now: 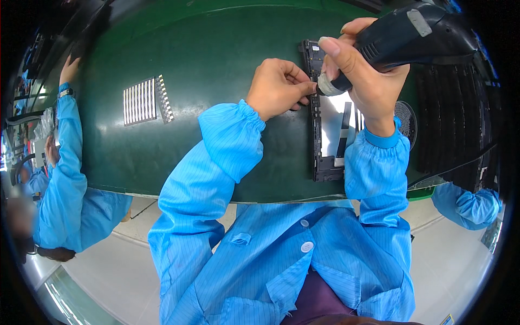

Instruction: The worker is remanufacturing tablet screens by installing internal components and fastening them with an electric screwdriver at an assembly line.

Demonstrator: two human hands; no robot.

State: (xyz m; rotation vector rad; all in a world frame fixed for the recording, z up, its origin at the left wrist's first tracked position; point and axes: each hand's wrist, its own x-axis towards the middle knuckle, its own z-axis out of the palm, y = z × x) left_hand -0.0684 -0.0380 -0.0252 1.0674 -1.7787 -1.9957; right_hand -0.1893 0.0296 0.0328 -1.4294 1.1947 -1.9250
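Now the right hand (pixel 368 81) is clenched around a black driver (pixel 417 32), its tip on the frame (pixel 317 135) near the desk's (pixel 216 54) right edge, while the left hand (pixel 279 86) pinches the frame's left rail. Keeping the tip upright and the frame pinned seems wise. Leftward the desk lies open up to a strip tray (pixel 146 100); a neighbour's sleeve (pixel 67 141) borders the far left edge.

R hand (pixel 364 81) grips a black electric screwdriver (pixel 411 35), tip down on the black frame (pixel 317 135) lying on the green table (pixel 216 54); L hand (pixel 279 86) pinches the frame edge just beside the tip (co-worker's blue sleeve (pixel 67 146) far left)
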